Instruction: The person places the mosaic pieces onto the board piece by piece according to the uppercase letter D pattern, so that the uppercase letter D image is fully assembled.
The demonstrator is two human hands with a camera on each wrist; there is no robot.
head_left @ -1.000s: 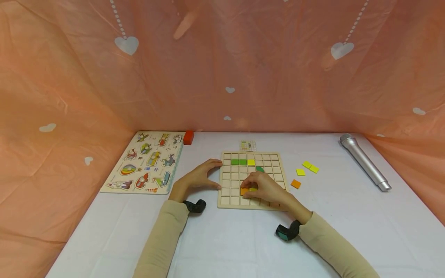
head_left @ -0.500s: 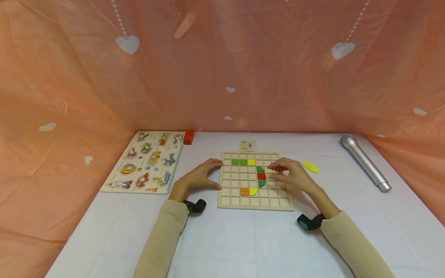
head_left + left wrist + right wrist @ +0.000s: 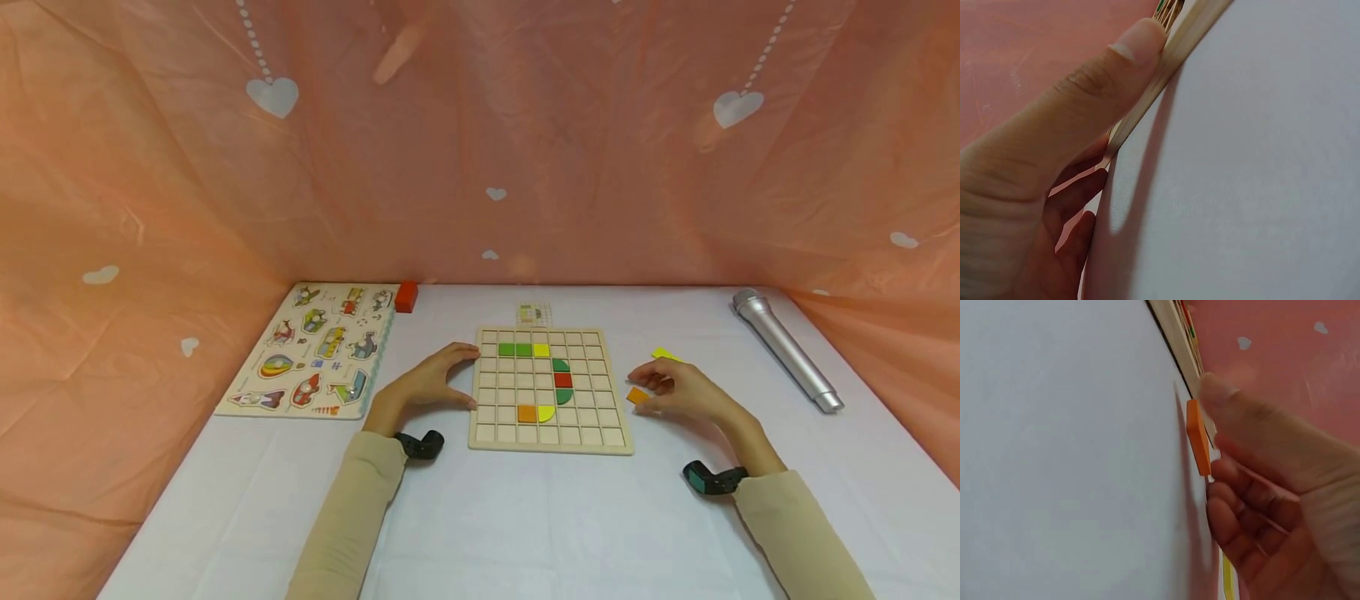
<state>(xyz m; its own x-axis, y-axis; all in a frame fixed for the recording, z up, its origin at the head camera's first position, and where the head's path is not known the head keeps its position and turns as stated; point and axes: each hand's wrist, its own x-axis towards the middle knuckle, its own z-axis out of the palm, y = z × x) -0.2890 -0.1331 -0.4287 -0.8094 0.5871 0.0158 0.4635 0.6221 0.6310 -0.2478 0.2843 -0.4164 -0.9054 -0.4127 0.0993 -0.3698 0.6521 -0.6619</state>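
A wooden grid board (image 3: 588,437) lies mid-table with several coloured pieces in its cells: green squares (image 3: 516,350), a yellow square (image 3: 542,351), a red square (image 3: 563,380) between green curved pieces, an orange square (image 3: 527,413) and a yellow curved piece. My left hand (image 3: 427,382) rests against the board's left edge, thumb and fingers spread apart, thumb tip (image 3: 1144,40) at the rim. Off the board's right side, my right hand (image 3: 686,390) reaches round a loose orange square tile (image 3: 1197,439), which lies on the table in the gap between thumb and bent fingers.
Behind the right hand, a yellow tile (image 3: 663,354) partly shows. A small pattern card (image 3: 534,314) lies beyond the board. At left are a picture puzzle (image 3: 307,354) and a red block (image 3: 406,297). A silver microphone (image 3: 787,350) lies at far right.
My right hand has left the orange and yellow pieces in the board's lower rows and moved right, off the board, to the loose orange tile. The left hand has stayed at the edge.
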